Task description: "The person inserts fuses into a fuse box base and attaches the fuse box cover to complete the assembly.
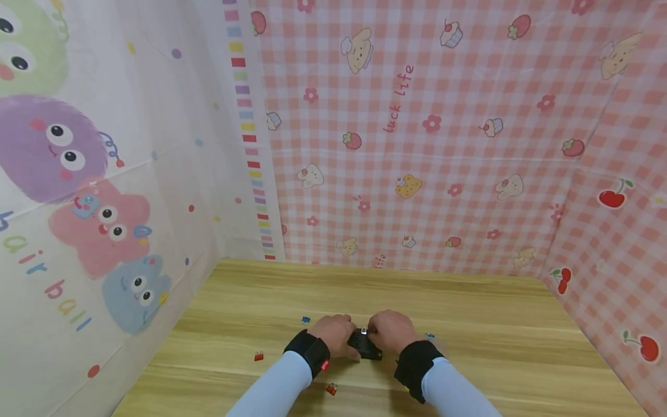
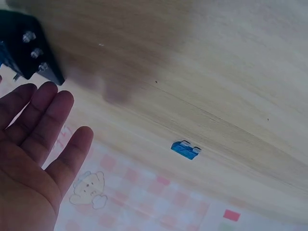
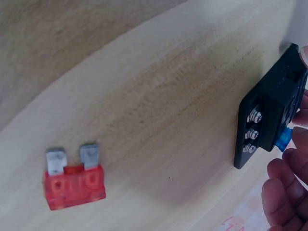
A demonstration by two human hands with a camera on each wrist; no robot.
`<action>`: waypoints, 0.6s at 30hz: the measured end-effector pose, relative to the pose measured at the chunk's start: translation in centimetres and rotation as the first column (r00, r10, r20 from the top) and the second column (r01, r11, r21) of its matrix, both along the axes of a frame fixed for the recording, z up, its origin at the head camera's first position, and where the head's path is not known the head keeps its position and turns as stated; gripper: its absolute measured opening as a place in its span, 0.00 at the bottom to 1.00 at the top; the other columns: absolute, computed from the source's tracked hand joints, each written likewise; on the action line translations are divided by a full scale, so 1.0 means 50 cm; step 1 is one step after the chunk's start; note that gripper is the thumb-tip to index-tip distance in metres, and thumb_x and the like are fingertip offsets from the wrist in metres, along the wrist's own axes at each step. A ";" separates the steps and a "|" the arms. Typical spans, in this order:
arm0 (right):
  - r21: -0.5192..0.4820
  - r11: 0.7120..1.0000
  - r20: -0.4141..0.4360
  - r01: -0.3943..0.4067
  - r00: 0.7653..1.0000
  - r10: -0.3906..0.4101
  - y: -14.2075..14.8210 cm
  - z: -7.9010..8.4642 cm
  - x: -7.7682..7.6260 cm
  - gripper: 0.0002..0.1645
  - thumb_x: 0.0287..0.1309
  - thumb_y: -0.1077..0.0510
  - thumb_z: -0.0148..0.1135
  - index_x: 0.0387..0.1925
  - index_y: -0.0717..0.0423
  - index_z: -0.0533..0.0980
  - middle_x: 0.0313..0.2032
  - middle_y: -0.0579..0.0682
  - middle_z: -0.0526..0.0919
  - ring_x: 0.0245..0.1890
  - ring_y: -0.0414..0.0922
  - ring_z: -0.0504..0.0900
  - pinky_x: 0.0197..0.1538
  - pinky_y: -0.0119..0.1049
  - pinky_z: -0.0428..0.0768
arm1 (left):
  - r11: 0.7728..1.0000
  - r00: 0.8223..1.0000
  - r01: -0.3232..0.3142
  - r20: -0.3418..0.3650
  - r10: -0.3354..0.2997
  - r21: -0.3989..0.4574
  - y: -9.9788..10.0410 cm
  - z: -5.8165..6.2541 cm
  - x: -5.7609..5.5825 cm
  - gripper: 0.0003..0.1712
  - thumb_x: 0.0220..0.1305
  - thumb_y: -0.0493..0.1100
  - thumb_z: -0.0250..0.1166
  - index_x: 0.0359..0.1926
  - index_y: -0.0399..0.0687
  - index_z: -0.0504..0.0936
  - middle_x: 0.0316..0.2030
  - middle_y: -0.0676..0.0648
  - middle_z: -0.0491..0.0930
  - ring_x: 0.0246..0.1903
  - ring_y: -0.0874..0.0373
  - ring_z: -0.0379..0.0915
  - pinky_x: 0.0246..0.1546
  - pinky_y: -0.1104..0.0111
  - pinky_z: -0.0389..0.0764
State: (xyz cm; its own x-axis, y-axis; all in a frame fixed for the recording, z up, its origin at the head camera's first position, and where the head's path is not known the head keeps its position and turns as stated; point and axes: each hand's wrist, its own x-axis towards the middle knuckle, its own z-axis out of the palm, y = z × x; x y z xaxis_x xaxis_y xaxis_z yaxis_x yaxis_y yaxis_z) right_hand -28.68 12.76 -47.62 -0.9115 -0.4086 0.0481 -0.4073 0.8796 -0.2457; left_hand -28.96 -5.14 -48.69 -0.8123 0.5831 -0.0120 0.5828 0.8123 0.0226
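Two hands over the table (image 1: 250,301) in the head view: left hand (image 1: 333,335) holding a black block (image 1: 365,346) between thumb and fingers, right hand (image 1: 392,330) curled beside it. Left wrist view: nearly straight fingers (image 2: 50,122) at the block; loose blue fuse (image 2: 186,149) well apart. Right wrist view: apparently pinching a second blue fuse (image 3: 284,139) against the block, fingertips partly cropped.

Light wood-grain tabletop (image 1: 234,301), 1 red blade fuse (image 1: 259,357) at left, 1 more red fuse (image 1: 332,390) nearer the camera, 1 blue fuse (image 1: 305,319) farther back, 1 small blue piece (image 1: 429,335) at right.
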 end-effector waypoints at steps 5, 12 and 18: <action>-0.015 0.999 -0.025 0.030 0.999 -0.030 0.009 0.004 0.006 0.08 0.56 0.53 0.70 0.35 0.53 0.85 0.28 0.44 0.82 0.30 0.42 0.77 0.37 0.42 0.77 | 0.999 1.000 -0.024 0.020 0.023 0.021 -0.008 0.013 0.007 0.32 0.52 0.67 0.72 0.47 0.48 0.85 0.33 0.54 0.75 0.29 0.63 0.71 0.35 0.68 0.75; -0.043 0.995 -0.021 0.093 0.995 -0.094 0.028 0.009 0.015 0.10 0.58 0.53 0.68 0.38 0.53 0.85 0.31 0.45 0.83 0.32 0.43 0.79 0.40 0.44 0.78 | 0.996 0.996 -0.078 0.033 0.077 0.040 -0.021 0.022 0.009 0.36 0.51 0.68 0.72 0.51 0.47 0.84 0.38 0.51 0.79 0.34 0.60 0.74 0.39 0.65 0.78; -0.059 0.987 0.028 0.151 0.988 -0.149 0.042 0.019 0.025 0.10 0.59 0.53 0.68 0.39 0.54 0.85 0.34 0.47 0.83 0.35 0.45 0.79 0.44 0.46 0.78 | 0.995 0.996 -0.084 0.037 0.082 0.053 -0.025 0.022 0.008 0.38 0.52 0.69 0.71 0.54 0.46 0.83 0.43 0.49 0.80 0.40 0.57 0.77 0.44 0.63 0.78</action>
